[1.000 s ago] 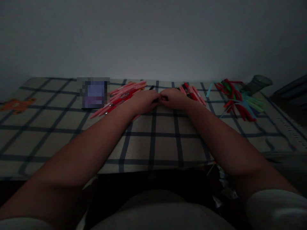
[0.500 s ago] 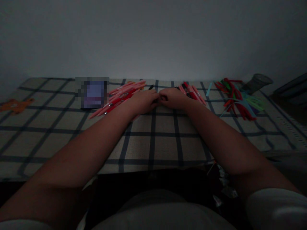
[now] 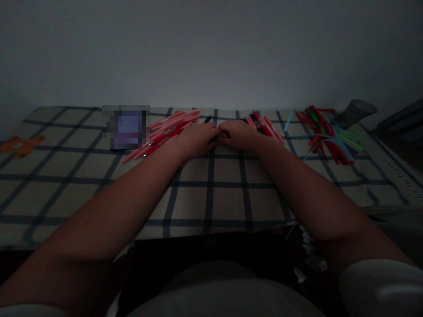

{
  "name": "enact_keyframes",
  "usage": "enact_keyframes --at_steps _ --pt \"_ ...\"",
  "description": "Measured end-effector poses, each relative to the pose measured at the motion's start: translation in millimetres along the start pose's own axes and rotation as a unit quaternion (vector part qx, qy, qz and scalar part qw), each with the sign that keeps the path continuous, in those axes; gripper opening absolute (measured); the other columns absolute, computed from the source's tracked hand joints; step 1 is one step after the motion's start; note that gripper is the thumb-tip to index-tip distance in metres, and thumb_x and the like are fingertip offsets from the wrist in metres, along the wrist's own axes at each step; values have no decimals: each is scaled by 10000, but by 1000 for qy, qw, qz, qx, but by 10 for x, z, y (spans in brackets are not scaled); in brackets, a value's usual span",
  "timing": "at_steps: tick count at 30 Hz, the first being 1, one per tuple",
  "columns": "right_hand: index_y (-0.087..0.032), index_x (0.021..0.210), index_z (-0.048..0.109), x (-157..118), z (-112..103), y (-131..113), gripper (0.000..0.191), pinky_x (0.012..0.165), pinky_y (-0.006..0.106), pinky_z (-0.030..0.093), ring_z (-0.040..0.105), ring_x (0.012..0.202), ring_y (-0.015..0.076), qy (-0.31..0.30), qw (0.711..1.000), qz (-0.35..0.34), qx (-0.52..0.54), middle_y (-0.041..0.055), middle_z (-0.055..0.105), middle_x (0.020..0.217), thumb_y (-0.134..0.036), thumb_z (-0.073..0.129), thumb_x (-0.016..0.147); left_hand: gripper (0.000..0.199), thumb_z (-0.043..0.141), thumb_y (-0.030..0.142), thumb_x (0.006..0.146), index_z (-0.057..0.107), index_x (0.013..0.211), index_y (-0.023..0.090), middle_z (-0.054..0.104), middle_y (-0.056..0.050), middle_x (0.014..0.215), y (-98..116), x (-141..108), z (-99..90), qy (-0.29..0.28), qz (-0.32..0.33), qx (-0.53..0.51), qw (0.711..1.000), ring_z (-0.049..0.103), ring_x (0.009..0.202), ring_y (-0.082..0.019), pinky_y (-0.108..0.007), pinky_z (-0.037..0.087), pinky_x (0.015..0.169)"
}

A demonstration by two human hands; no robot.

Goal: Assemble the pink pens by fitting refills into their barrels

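My left hand (image 3: 203, 137) and my right hand (image 3: 238, 134) meet over the middle of the table, fingertips together. Both have their fingers curled closed; whatever lies between them is too dark and small to make out. Beside the left hand and partly behind its forearm lies a pile of pink and red pens (image 3: 165, 132). A black pen end (image 3: 207, 119) shows just behind that hand. Close to my right wrist rests a smaller group of red, pink and black pens (image 3: 269, 127), partly covered by the arm.
A checked cloth (image 3: 194, 198) covers the table. To the left lie an orange cut-out shape (image 3: 21, 146) and a blurred-out device (image 3: 129, 128). At right are a pale blue strip (image 3: 288, 122), a heap of coloured strips (image 3: 325, 136) and a tilted clear cup (image 3: 355, 113).
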State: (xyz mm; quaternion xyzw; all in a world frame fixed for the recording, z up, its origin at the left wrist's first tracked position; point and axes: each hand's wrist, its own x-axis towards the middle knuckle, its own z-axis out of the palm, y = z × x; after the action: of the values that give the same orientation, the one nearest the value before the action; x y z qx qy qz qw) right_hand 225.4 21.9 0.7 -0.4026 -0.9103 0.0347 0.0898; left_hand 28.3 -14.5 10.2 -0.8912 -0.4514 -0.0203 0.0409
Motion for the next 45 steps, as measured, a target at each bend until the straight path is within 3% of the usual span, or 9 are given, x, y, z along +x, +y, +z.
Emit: enact_keyframes --at_steps 7,19,25,30,37,41,45 --pt "-131 1187 771 -11 -16 -79 300 833 346 395 655 990 269 -1 1000 -7 -14 145 794 1144 -237 596 968 433 492 294 1076 696 1448 204 722 -131 1399 62 -37 -17 -1 -3 20 1000 711 1261 -309 -398 566 1014" --pt "-165 1015 767 -7 11 -27 195 715 337 291 539 778 215 19 1000 6 -10 86 743 923 -266 611 957 354 578 246 1027 786 1312 212 778 -98 1305 -139 42 72 28 45 -55 997 726 1187 -262 -350 540 989" --pt "-185 898 732 23 55 72 202 708 330 275 497 759 196 34 998 -1 43 48 683 823 -338 618 962 265 631 229 987 837 1151 203 819 -68 1100 -229 51 96 56 64 -74 994 742 1039 -228 -325 524 930" --pt "-170 1002 781 31 63 137 221 721 320 327 528 772 189 57 991 -12 122 39 700 836 -324 636 939 276 660 214 966 832 1180 196 826 -77 1134 -256 41 115 79 56 -93 991 745 1073 -244 -353 527 993" --pt "-175 1108 806 45 62 206 336 767 334 445 621 848 224 161 966 44 198 72 760 924 -445 640 997 339 610 364 1066 780 1342 265 803 -61 1321 -351 29 123 118 32 -103 987 719 1248 -264 -404 505 1112" --pt "-193 1091 799 72 70 329 364 831 368 492 642 917 252 247 948 92 177 97 774 990 -490 594 1036 340 592 406 1090 790 1314 245 803 -80 1294 -385 25 132 161 -10 -102 982 702 1268 -273 -402 507 1108" --pt "-188 1067 793 97 91 449 358 830 392 508 648 887 259 284 936 122 170 101 763 955 -475 582 1027 347 554 420 1109 783 1293 235 797 -112 1247 -377 3 104 227 -63 -104 966 674 1227 -292 -426 528 1056"
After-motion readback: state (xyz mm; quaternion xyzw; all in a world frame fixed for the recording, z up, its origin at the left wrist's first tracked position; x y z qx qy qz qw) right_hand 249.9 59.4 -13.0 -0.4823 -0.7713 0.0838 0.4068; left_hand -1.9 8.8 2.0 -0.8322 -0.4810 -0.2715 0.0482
